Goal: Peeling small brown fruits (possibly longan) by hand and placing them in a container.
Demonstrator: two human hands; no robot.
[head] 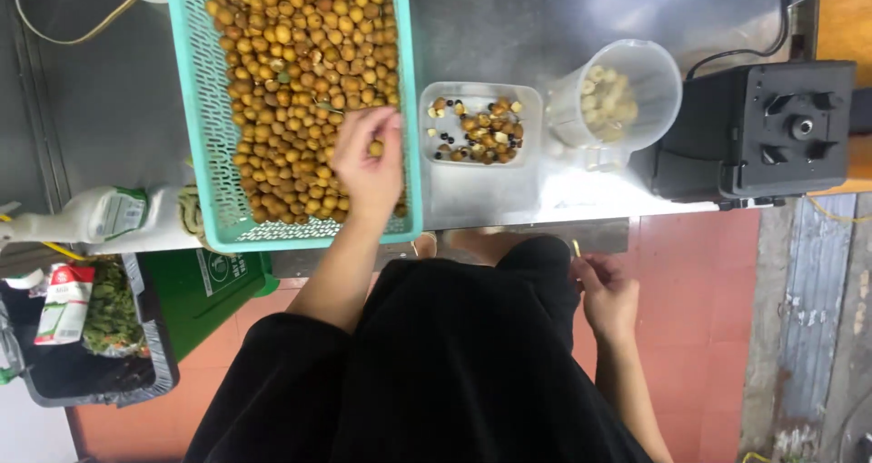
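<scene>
My left hand (366, 161) reaches into a turquoise plastic basket (207, 127) heaped with small round brown fruits (291, 90); its fingertips pinch one fruit (375, 149). My right hand (606, 292) rests low beside my lap, off the counter, holding a thin yellowish tool (576, 247). To the right of the basket stands a clear square tub (481, 159) with peels and dark seeds. Further right, a clear jug (625, 95) holds pale peeled fruit flesh.
A black machine (758, 129) stands at the right end of the steel counter (509, 27). A white spray bottle (86, 216) lies at the left edge. Below, a green bin (213, 286) and a dark bin (77, 372) with rubbish stand on the red tiled floor.
</scene>
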